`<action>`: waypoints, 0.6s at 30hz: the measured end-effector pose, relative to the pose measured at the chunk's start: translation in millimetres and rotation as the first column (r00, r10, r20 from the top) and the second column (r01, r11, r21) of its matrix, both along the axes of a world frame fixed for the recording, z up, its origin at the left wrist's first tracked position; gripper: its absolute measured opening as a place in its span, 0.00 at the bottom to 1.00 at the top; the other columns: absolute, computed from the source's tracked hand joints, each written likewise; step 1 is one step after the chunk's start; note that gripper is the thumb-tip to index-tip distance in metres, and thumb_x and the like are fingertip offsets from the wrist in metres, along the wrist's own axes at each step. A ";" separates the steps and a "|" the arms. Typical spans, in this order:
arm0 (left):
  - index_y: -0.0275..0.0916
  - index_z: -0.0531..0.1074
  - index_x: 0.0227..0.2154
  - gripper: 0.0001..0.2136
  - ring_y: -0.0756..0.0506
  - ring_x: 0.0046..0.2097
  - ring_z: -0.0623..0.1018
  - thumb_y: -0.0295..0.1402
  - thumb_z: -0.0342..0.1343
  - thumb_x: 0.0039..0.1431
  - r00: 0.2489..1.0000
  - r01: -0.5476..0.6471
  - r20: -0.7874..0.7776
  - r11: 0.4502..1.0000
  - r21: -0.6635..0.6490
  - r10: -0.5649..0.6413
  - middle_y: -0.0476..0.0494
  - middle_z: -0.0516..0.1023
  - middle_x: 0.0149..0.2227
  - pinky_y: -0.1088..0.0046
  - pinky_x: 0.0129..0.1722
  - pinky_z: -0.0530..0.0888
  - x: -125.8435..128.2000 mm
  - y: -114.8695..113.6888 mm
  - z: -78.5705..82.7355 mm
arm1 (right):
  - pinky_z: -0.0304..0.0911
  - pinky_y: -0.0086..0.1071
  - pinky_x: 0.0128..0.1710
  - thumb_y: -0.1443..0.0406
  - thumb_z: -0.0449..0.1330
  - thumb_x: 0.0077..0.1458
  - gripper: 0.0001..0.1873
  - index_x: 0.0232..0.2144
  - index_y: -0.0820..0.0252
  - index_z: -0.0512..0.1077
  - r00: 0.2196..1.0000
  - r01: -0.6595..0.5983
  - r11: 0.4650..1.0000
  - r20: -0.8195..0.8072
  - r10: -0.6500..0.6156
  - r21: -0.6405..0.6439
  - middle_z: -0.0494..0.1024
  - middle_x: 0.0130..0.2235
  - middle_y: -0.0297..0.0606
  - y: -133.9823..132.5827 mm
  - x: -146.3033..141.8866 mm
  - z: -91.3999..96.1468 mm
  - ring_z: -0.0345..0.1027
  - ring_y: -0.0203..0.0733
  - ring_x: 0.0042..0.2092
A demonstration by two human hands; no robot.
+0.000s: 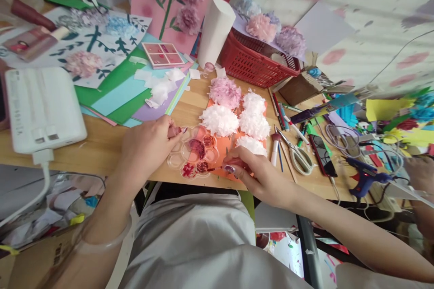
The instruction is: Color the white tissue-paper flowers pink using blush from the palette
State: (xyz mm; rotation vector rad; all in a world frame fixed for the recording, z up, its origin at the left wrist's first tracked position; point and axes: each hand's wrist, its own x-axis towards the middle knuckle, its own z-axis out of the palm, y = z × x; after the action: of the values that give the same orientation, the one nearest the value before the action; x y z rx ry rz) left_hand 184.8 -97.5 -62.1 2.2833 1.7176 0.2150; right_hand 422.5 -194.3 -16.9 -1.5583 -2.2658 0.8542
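Observation:
A clear paint palette (210, 156) with round wells of red and pink paint lies near the table's front edge. My left hand (149, 146) is closed, its fingertips pinched at the palette's upper left rim. My right hand (259, 174) grips a thin paintbrush (214, 169), whose tip sits in a dark red well at the palette's lower side. Most of the handle is hidden by my fingers. Just beyond, on an orange sheet (223, 144), are several fluffy white paper flowers (219, 119) and a pink paper flower (225, 92).
Right of the flowers lie scissors (300, 158), a makeup brush (275, 144), pens and a phone (322, 156). A blue glue gun (366, 176) is near another person's hand (420, 171). A red basket (259, 61) and paper roll (216, 31) stand behind; a white power bank (45, 108) is left.

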 end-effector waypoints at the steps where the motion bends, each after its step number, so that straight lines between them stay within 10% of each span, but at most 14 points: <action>1: 0.40 0.68 0.35 0.12 0.33 0.38 0.81 0.43 0.48 0.64 1.000 0.020 0.005 1.000 -0.004 -0.020 0.38 0.81 0.32 0.65 0.28 0.58 0.7 1.8 0.5 | 0.68 0.32 0.33 0.69 0.48 0.65 0.06 0.41 0.59 0.65 1.000 -0.003 1.000 0.005 0.003 -0.011 0.79 0.35 0.41 1.9 -1.4 0.1 0.73 0.40 0.33; 18: 0.40 0.69 0.34 0.12 0.36 0.36 0.81 0.44 0.51 0.64 0.993 0.097 0.070 0.994 0.049 -0.100 0.44 0.80 0.30 0.66 0.27 0.56 0.3 4.9 -6.7 | 0.56 0.28 0.30 0.72 0.51 0.62 0.09 0.36 0.63 0.72 0.965 -0.108 0.984 0.223 0.137 -0.139 0.76 0.27 0.36 33.0 -18.3 13.7 0.65 0.36 0.27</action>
State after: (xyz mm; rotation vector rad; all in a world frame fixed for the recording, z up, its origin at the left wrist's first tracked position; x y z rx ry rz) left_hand 185.0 -92.6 -68.8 2.3554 1.5758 0.3147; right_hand 404.2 -161.3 -3.3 -1.6641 -2.5412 0.9049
